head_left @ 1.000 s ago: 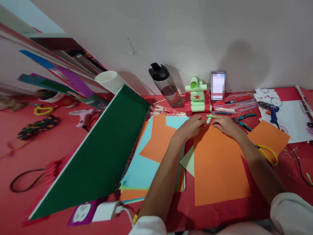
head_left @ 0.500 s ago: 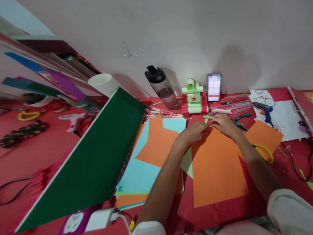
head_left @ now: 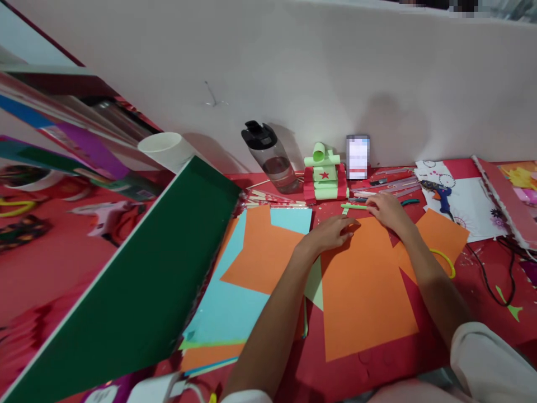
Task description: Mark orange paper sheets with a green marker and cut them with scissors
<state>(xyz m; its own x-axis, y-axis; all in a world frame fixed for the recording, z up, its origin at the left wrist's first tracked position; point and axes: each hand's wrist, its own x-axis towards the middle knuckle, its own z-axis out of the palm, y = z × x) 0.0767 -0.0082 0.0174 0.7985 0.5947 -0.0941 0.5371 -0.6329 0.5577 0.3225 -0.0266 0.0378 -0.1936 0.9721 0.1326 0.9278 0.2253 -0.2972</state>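
Note:
On the red table in front of me lies an orange paper sheet [head_left: 367,294]. My left hand [head_left: 331,234] rests on its upper left corner, fingers loosely spread and pressing down. Just beyond the sheet's top edge, my right hand [head_left: 388,212] has its fingers curled at the right end of a slim light-green pen [head_left: 353,206]. The thumb side is partly hidden. Under my right forearm lie another orange piece of paper [head_left: 447,224] and yellow-handled scissors [head_left: 445,262], partly covered. A pale green sheet [head_left: 314,288] shows beneath the left edge of the orange one.
Left, coloured papers [head_left: 235,310] lie stacked beside a leaning dark green board [head_left: 138,291]. Along the wall stand a water bottle [head_left: 274,162], a green-and-red paper model [head_left: 325,176] and a phone [head_left: 357,158]. A blue glue gun [head_left: 442,196] with its cord lies right.
My right hand has moved off the sheet's top edge to the green pen. My left hand has stayed on the sheet, its fingers now flatter. The view has shifted slightly right.

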